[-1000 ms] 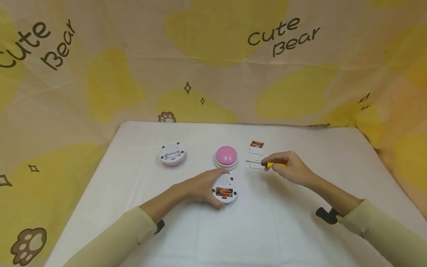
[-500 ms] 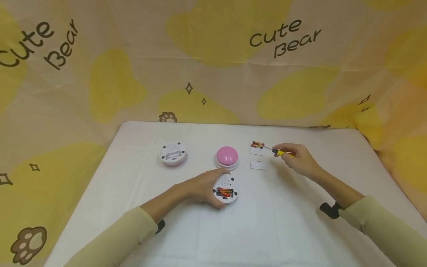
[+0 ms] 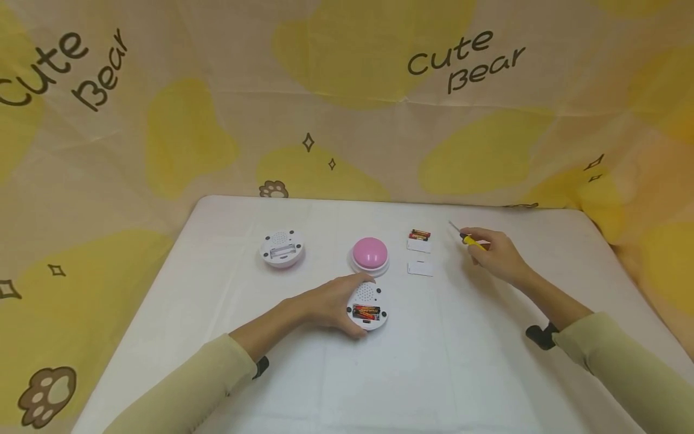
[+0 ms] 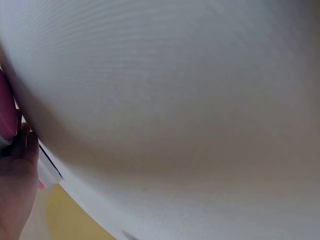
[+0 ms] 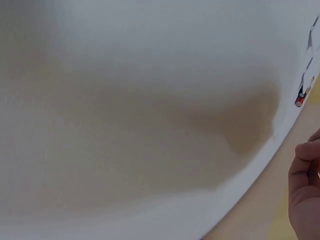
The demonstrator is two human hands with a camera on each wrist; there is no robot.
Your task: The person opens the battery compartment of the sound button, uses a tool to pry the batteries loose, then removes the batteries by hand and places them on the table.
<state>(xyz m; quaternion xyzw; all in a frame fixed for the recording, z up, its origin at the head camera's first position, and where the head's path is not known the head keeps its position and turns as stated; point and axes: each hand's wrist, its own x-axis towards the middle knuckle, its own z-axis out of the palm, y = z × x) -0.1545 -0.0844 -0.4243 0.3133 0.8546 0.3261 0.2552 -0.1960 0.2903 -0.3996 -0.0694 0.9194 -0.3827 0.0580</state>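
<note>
My left hand [image 3: 336, 304] grips a round white push-button device [image 3: 365, 294] from its left side. The device lies base up, with its battery bay uncovered and red-and-black batteries [image 3: 366, 311] inside. In the left wrist view, part of its pink dome [image 4: 6, 110] shows beside the left hand [image 4: 19, 185]. To the right, my right hand [image 3: 496, 253] holds a screwdriver [image 3: 473, 242] with a yellow and black handle, its metal shaft pointing up and left above the table. Only the curled fingers of the right hand [image 5: 306, 185] show in the right wrist view; the screwdriver is mostly hidden there.
Just behind the held device stands a pink-domed button [image 3: 370, 254], dome up. Another button [image 3: 282, 248] lies base up at the left, its battery bay bare. Loose batteries [image 3: 420, 234] lie by one white cover [image 3: 418, 246]; a second white cover [image 3: 420, 269] is nearer. The white table [image 3: 412, 374] meets a patterned cloth.
My right hand has moved right and back with the screwdriver, away from the covers and loose batteries. The screwdriver tip now points more toward the back. My left hand stays on the device.
</note>
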